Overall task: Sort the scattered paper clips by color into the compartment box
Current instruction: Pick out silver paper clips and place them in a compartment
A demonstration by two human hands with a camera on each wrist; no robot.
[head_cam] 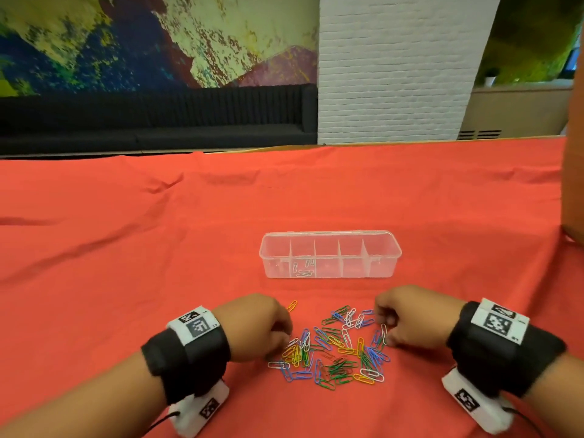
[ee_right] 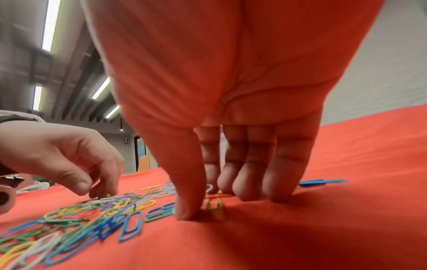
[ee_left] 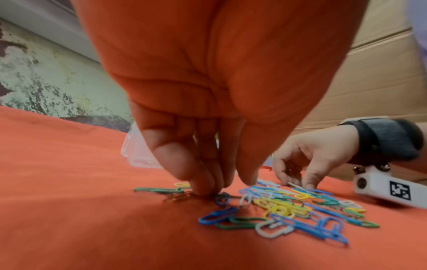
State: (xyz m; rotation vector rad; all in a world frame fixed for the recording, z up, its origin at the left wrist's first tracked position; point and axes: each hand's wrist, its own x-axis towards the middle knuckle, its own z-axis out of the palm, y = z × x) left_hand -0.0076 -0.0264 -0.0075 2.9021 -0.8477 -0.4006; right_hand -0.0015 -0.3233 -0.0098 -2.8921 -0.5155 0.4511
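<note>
A heap of paper clips [head_cam: 335, 349] in blue, green, yellow, white and orange lies on the red cloth [head_cam: 158, 248]. Behind it stands the clear compartment box [head_cam: 392, 248], with several white clips [head_cam: 303, 269] in its second cell from the left. My left hand [head_cam: 262, 327] points down at the heap's left edge. Its fingertips [ee_left: 205, 189] press on a reddish clip [ee_left: 179, 197], with the thumb a little apart. My right hand [head_cam: 407, 320] is at the heap's right edge, fingers fairly straight. The thumb and fingertips [ee_right: 251, 193] rest on the cloth on either side of a white clip [head_cam: 384, 333].
One orange clip [head_cam: 292, 305] lies apart, behind the left hand. A brown upright surface [head_cam: 573, 184] rises at the table's right edge. The cloth shows folds at the far left, and a dark sofa [head_cam: 158, 121] and a white brick pillar [head_cam: 395, 74] stand beyond the table.
</note>
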